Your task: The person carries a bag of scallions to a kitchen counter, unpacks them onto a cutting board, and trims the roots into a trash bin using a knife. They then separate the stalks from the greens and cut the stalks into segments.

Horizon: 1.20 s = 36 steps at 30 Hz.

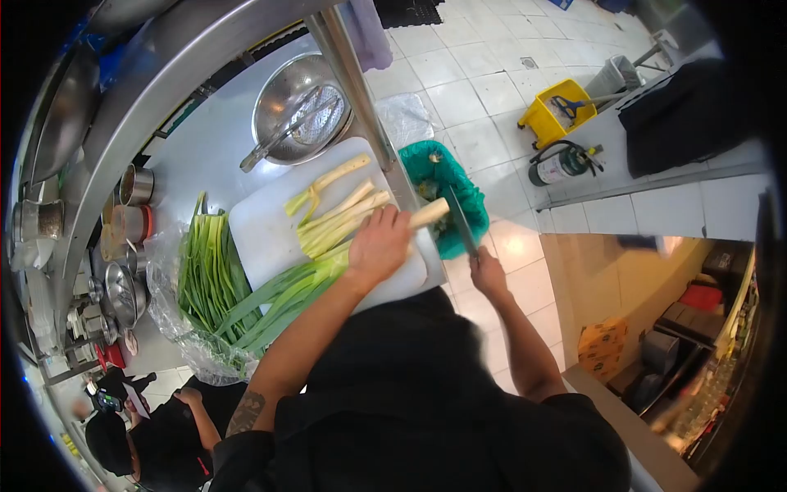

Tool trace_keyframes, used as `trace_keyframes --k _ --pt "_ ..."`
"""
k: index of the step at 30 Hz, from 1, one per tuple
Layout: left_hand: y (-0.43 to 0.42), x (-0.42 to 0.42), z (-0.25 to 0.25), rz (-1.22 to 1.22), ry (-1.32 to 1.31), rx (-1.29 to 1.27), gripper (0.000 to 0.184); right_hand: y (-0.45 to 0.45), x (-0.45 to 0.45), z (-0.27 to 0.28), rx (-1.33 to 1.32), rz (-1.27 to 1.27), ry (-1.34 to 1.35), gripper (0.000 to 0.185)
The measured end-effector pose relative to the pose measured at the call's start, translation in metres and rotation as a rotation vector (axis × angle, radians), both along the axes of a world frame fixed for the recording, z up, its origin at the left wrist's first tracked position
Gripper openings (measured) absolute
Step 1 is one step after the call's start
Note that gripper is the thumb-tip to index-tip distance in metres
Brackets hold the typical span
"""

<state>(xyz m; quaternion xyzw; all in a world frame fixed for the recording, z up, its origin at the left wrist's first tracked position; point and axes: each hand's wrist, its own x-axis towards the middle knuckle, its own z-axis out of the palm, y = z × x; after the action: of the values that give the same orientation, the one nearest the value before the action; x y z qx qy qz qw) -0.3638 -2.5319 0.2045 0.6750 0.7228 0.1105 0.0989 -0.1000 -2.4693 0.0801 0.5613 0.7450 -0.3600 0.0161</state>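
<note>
My left hand (381, 244) is closed around a leek (429, 213) whose white end sticks out past the right edge of the white cutting board (256, 215). A knife (462, 220) is in my right hand (489, 274), its blade upright beside the leek's tip. Below the blade stands a bin lined with a green bag (474, 205). More pale leek stalks (340, 220) lie on the board, left of my left hand. Long green leek leaves (215, 266) rest at the board's left side, partly on clear plastic.
A metal colander with a strainer (287, 102) sits behind the board. A metal post (352, 74) rises beside the board's far corner. Pots and bowls (123, 291) line the left. A co-worker in black (168, 426) is at lower left. A yellow bucket (557, 111) stands on the floor.
</note>
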Motion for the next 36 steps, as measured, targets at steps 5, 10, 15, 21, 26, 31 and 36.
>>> trace_keyframes --k 5,10,15,21,26,31,36 --pt "-0.007 -0.008 0.015 0.032 -0.194 0.07 0.038 -0.005 -0.009 0.02 0.05 -0.108 0.224 0.031" --pt "-0.059 -0.033 0.024 0.112 -0.237 0.135 0.044 -0.032 -0.004 0.062 0.023 -0.225 0.417 0.026" --pt "-0.094 -0.043 0.019 0.246 -0.123 0.054 0.039 -0.042 0.001 0.071 -0.025 -0.233 0.463 0.017" --pt "-0.097 -0.056 0.022 0.159 -0.111 0.115 0.033 -0.032 -0.007 0.082 0.122 -0.092 0.468 0.017" --pt "-0.126 -0.089 0.062 0.286 -0.317 0.016 0.03 -0.033 -0.006 0.08 0.084 -0.184 0.473 0.013" --pt "-0.164 -0.144 0.066 0.532 -0.717 -0.143 0.033 -0.042 -0.01 0.082 0.102 -0.222 0.521 0.012" --pt "-0.192 -0.196 0.033 0.588 -1.023 -0.162 0.041 -0.064 -0.034 0.091 0.096 -0.218 0.533 0.016"
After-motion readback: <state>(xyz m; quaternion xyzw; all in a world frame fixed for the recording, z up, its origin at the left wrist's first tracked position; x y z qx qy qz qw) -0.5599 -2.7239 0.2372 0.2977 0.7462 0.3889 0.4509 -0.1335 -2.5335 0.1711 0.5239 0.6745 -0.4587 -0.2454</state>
